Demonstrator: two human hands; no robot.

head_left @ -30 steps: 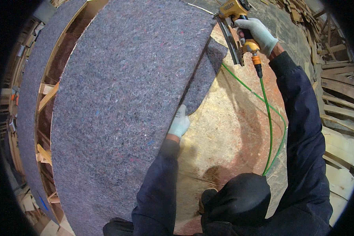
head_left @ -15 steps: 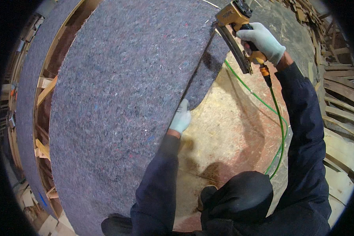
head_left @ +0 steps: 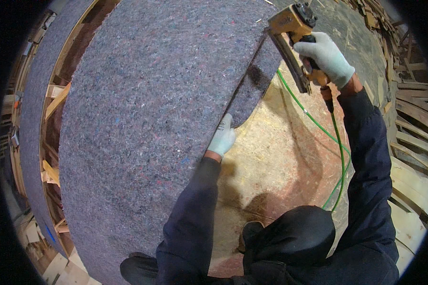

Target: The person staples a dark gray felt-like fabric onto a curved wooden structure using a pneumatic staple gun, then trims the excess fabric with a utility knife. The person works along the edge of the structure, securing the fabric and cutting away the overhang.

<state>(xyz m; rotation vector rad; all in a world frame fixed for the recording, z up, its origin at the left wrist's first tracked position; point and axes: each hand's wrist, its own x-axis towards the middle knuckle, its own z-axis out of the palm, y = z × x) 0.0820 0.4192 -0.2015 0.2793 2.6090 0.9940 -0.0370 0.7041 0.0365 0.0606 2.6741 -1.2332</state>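
Observation:
A large sheet of grey-blue speckled felt (head_left: 142, 118) covers the left and middle of the view, with a flap hanging past its right-hand edge. My left hand (head_left: 223, 135), in a pale glove, is closed on that felt edge; its fingers are partly hidden by the fabric. My right hand (head_left: 329, 58), also gloved, grips the handle of a yellow and black pneumatic stapler (head_left: 290, 23). The tool is held up beside the far part of the felt edge, its long dark magazine slanting down toward me. A green air hose (head_left: 338, 156) runs from the handle's base down toward the floor.
Wooden framing (head_left: 58, 102) shows in the gap left of the felt, with another felt-covered piece (head_left: 31, 137) beyond it. Stacked wood strips (head_left: 413, 137) line the right side. My bent knee (head_left: 290, 235) is close by, above the worn, stained floor (head_left: 271, 166).
The stapler and my right hand have shifted slightly right and down in the picture. My left hand appears a little higher and farther right, still at the felt edge.

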